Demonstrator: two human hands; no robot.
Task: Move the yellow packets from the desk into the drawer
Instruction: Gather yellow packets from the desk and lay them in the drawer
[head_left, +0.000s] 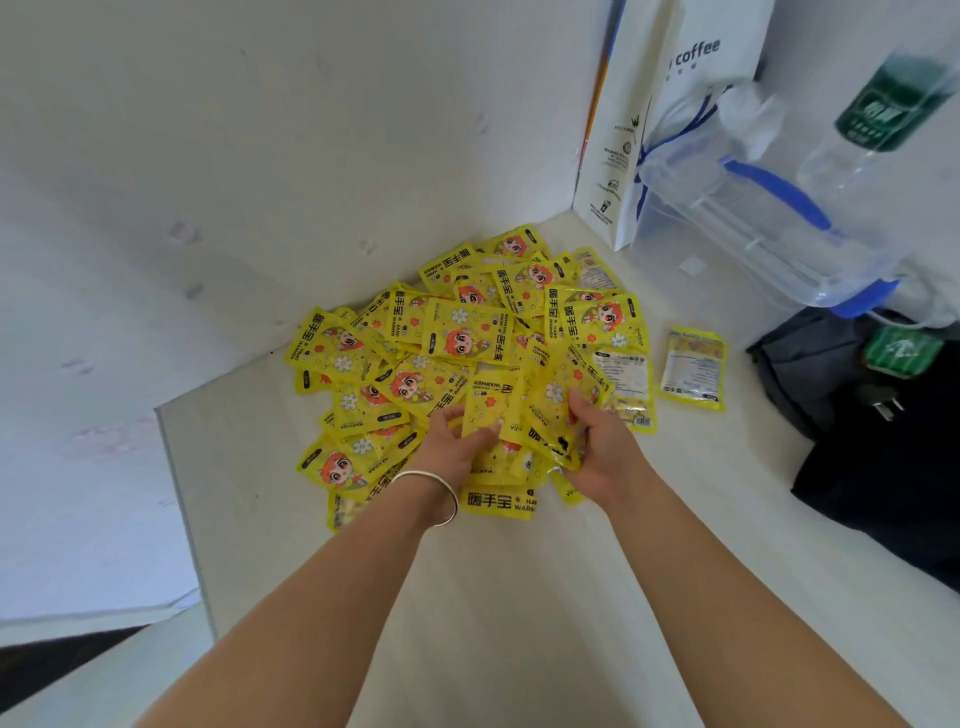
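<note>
I see 2 hands gathering at the near edge of the yellow packets (457, 338) heaped on the desk (519, 597).

The left hand (457, 441), with a silver bangle (436, 493) on its wrist, curls its fingers around packets at the heap's near side. The right hand (597, 441), just beside it, grips more packets with its thumb on top. How many each hand holds I cannot tell, since they overlap. The heap spreads toward the far corner against the white wall. 1 lone packet (693, 369) lies face down to its right, apart from the rest. At far right stand a white paper bag (670, 104), a clear box (753, 228) with blue clips and a green-labelled bottle (883, 104). A dark bag (883, 441) sits nearer on the right.
</note>
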